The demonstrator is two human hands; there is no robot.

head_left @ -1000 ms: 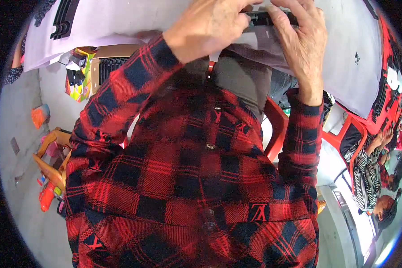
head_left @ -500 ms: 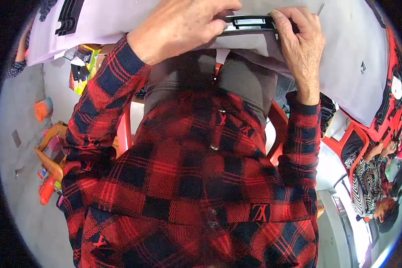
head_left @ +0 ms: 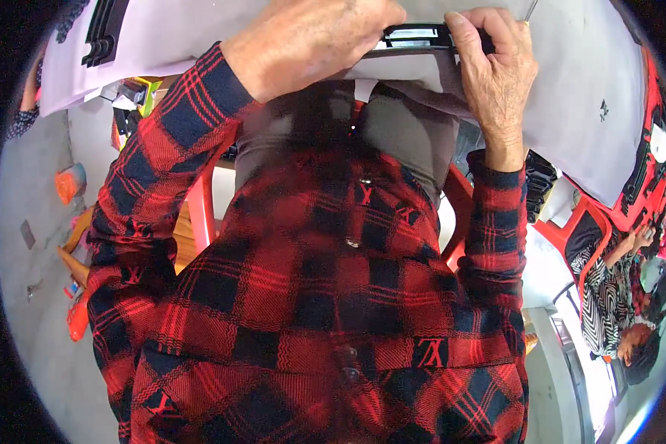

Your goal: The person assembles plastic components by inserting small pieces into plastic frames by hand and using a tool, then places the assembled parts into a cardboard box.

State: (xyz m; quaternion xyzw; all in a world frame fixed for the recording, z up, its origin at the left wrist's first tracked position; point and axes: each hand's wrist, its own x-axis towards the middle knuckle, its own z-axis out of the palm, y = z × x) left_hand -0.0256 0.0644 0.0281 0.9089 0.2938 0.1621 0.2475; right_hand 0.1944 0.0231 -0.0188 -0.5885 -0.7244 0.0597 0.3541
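A long, narrow black plastic part (head_left: 420, 42) with slot-like openings lies across the near edge of the cloth-covered table. Its right end is pinched between the thumb and bent fingers of my right hand (head_left: 497, 70). My left hand (head_left: 318, 48) reaches over the part's left end with its fingers closed; their tips are partly hidden behind the hand and cut by the top edge, so what they pinch cannot be made out. A thin metal rod (head_left: 530, 10) shows just beyond my right hand.
Similar black slotted parts (head_left: 105, 33) lie on the pale cloth (head_left: 577, 96) at the far left. A small dark piece (head_left: 604, 111) lies to the right. Beyond is a red table (head_left: 647, 196) with black parts and a seated person (head_left: 607, 303). Boxes (head_left: 129, 103) stand below left.
My left hand and forearm have shifted slightly right and up along the black part. My right hand keeps its grip on the right end.
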